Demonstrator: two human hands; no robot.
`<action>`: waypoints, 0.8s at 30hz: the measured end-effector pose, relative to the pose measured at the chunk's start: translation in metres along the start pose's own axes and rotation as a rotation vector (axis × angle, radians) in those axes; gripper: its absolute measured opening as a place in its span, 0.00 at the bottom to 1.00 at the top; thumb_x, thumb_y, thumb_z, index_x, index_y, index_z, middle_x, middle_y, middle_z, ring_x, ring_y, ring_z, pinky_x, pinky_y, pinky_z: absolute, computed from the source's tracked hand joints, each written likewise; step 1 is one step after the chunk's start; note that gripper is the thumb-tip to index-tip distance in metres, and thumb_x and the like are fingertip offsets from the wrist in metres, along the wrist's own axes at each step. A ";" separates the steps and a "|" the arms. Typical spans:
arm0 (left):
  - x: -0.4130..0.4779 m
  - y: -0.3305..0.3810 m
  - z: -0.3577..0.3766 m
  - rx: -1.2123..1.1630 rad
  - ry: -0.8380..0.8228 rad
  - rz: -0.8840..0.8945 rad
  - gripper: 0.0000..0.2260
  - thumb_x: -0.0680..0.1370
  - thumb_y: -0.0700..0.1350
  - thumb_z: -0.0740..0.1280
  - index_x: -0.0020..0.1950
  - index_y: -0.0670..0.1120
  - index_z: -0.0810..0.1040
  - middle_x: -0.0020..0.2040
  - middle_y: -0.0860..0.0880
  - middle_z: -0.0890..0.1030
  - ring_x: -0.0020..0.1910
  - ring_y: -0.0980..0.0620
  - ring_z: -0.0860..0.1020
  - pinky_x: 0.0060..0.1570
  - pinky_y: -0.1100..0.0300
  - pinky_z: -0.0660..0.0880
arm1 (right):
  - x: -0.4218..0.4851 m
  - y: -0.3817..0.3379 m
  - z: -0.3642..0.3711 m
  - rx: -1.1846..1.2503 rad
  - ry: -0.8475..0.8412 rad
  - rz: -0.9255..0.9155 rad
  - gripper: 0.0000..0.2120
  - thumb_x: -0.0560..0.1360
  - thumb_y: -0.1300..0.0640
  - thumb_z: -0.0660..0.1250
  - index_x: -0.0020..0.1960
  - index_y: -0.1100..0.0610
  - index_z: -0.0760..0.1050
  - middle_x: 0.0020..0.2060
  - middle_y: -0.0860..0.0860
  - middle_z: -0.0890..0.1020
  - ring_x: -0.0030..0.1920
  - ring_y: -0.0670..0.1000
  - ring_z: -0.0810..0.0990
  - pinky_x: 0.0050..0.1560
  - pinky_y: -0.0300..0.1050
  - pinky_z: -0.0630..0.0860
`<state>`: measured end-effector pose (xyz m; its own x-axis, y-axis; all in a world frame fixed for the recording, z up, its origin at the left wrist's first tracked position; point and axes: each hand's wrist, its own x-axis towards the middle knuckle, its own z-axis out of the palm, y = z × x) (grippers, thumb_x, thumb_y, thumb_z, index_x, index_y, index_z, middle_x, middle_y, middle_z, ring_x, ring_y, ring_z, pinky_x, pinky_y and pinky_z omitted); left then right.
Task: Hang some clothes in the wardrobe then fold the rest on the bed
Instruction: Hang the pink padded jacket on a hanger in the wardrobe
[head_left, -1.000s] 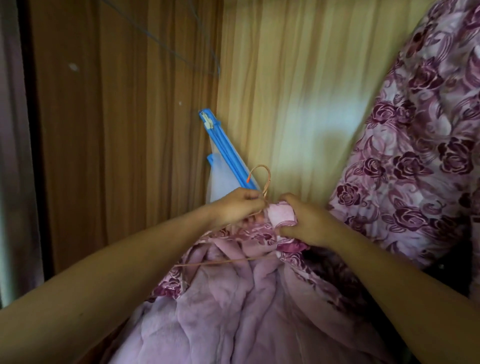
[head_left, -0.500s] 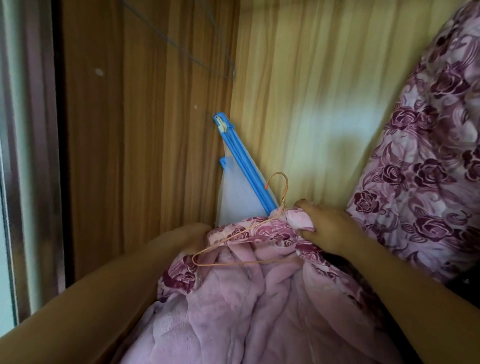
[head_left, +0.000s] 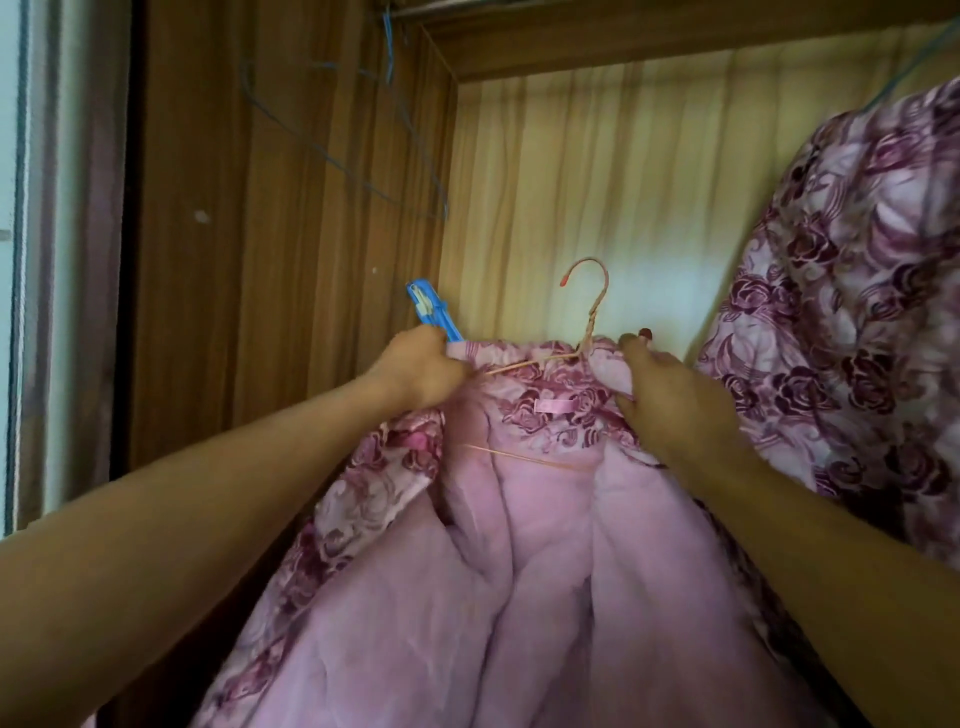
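The person holds a floral garment (head_left: 519, 545) up inside the wardrobe (head_left: 285, 260), its plain pink lining facing the camera and its purple rose print showing along the collar and edges. The left hand (head_left: 421, 369) grips the garment's left shoulder, its fingers curled into the cloth. The right hand (head_left: 670, 395) grips the collar on the other side, with the fingers folded over the top edge and the thumb pressed on the lining. A thin pink wire hanger (head_left: 592, 312) sits inside the garment between the two hands. Its hook stands up above the collar, nearer the right hand. One sloping arm runs from the neck towards the left hand, and part of the bottom bar shows across the lining below both hands. A small pink loop tag (head_left: 555, 406) lies on the inner collar between the hands. Just above and behind the left hand, a blue plastic piece (head_left: 428, 307) sticks up against the wardrobe corner. Beyond the right hand, to its outer side, a second rose-printed cloth (head_left: 857, 312) hangs, and the right hand's knuckles are close beside it.
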<state>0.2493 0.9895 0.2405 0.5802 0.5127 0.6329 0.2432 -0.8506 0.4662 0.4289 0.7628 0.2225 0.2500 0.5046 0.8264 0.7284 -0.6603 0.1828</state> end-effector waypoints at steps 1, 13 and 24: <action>0.005 0.004 -0.012 -0.011 0.008 0.009 0.11 0.75 0.52 0.69 0.48 0.44 0.80 0.48 0.43 0.84 0.49 0.42 0.81 0.44 0.56 0.73 | 0.004 0.007 -0.007 -0.058 -0.004 -0.011 0.25 0.76 0.48 0.70 0.67 0.52 0.63 0.50 0.56 0.82 0.45 0.62 0.84 0.38 0.51 0.78; 0.029 0.029 -0.081 0.555 -0.424 0.097 0.16 0.76 0.50 0.70 0.57 0.39 0.81 0.56 0.43 0.82 0.54 0.45 0.80 0.59 0.51 0.76 | 0.006 0.013 -0.031 -0.513 0.065 -0.127 0.28 0.70 0.65 0.69 0.70 0.58 0.73 0.40 0.59 0.80 0.34 0.60 0.81 0.29 0.47 0.72; 0.013 0.050 -0.030 -0.259 -0.441 0.045 0.18 0.74 0.60 0.67 0.53 0.47 0.79 0.48 0.46 0.85 0.52 0.44 0.83 0.54 0.50 0.79 | 0.024 -0.023 -0.033 -0.188 0.076 -0.094 0.28 0.76 0.49 0.66 0.73 0.50 0.60 0.53 0.53 0.80 0.47 0.59 0.82 0.34 0.47 0.67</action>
<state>0.2456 0.9574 0.2906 0.8717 0.3311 0.3611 0.0421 -0.7850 0.6181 0.3970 0.7715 0.2558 0.1326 0.5299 0.8376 0.6129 -0.7080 0.3509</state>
